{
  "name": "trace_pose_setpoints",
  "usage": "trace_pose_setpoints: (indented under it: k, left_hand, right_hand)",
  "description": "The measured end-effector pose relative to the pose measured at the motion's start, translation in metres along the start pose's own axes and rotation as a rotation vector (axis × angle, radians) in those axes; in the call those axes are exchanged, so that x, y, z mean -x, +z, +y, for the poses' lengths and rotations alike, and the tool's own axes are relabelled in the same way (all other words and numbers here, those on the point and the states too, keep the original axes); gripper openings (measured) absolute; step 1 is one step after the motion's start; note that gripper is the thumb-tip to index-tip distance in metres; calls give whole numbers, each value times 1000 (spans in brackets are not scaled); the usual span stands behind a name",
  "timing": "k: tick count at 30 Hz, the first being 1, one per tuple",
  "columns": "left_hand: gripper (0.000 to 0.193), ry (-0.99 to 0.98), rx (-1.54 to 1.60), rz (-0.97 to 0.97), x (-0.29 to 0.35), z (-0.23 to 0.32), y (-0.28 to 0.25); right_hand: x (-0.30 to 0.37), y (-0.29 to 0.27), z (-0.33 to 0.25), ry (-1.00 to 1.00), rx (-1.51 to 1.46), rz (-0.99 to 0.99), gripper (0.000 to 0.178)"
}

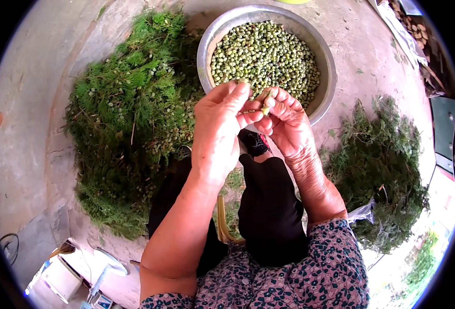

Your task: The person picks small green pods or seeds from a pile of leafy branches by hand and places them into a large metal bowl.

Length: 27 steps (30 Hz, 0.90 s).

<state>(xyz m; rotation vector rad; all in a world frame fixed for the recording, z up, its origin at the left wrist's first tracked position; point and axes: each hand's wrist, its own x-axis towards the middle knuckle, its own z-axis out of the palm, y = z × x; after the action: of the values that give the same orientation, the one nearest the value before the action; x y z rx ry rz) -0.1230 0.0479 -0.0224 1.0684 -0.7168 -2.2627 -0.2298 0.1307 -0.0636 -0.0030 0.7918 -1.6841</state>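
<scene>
Both hands are raised close together over the near rim of a wide metal basin (332,77). Many small round green cones (266,54) fill the basin's bottom. My left hand (219,116) is closed, thumb against forefinger, with a small green cone (243,81) showing at the fingertips. Closed in a pinch, my right hand (290,123) holds a small pale-green piece, seemingly a cone (265,109), between thumb and fingers. The fingertips of the two hands nearly touch, so their exact contact is hard to make out.
A big heap of green conifer branches (129,92) bearing cones lies to the left. Another, darker heap of branches (376,170) is at the right, with a scrap of clear plastic (362,212) beside it. A fan (111,261) stands at lower left.
</scene>
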Motion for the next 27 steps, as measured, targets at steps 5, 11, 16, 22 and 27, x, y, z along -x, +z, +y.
trace_pose_setpoints:
  k: [5,11,16,22,27]
  left_hand:
    - [20,149,-365,-88,1,-4,6]
    - [7,245,-566,-168,2,-4,0]
    - [6,152,-161,-59,-1,8,-9]
    - [22,219,-127,-24,-3,12,-12]
    - [24,171,-224,92,0,21,-15]
  right_hand:
    - [-3,1,5,-238,136,172,5]
    - [4,14,15,-250,186,101,5]
    - [4,5,18,-54,-21,-20,7]
    - [-20,-72,58,-54,1236,-615,13]
    - [-40,-105,75,-131,1642,-453,9]
